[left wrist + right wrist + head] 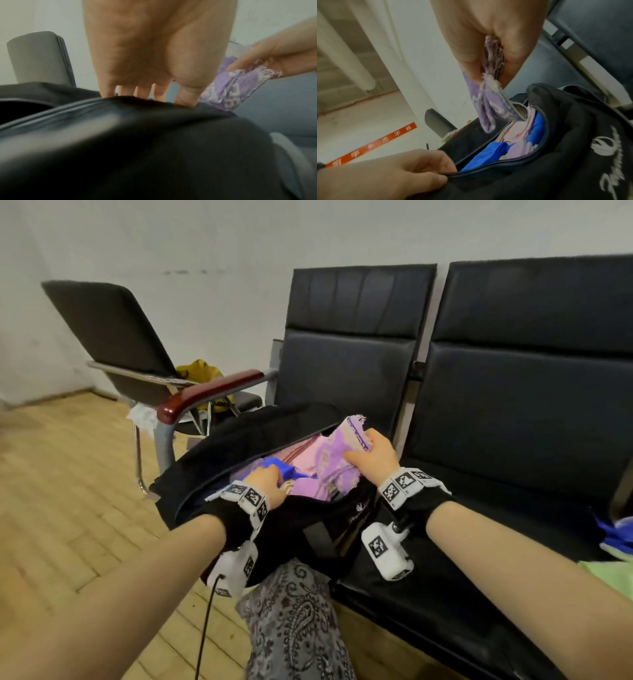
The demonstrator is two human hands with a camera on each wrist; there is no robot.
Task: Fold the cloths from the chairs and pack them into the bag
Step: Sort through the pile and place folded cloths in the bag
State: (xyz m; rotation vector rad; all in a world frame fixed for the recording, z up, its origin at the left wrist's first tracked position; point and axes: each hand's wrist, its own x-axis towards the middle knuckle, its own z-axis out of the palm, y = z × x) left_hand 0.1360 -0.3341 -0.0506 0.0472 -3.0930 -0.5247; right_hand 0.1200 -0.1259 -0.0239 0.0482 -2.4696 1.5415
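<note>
A black bag (239, 440) lies open in front of me on the left black chair. My left hand (272, 479) grips the bag's near zipper edge (488, 167), fingers curled over it. My right hand (364, 448) pinches a folded purple patterned cloth (337, 463) that stands partly inside the bag's mouth. The right wrist view shows that purple cloth (488, 102) hanging from my right hand (488, 65) into the opening. Inside the bag lie a blue cloth (488, 152) and a pink cloth (518, 134).
Two black padded chairs (513, 405) stand against the white wall, with a red-brown armrest (205, 395) to the left. A blue cloth (616, 534) and a green cloth (613, 573) lie on the right seat. Another chair (113, 337) farther left holds something yellow (198, 371).
</note>
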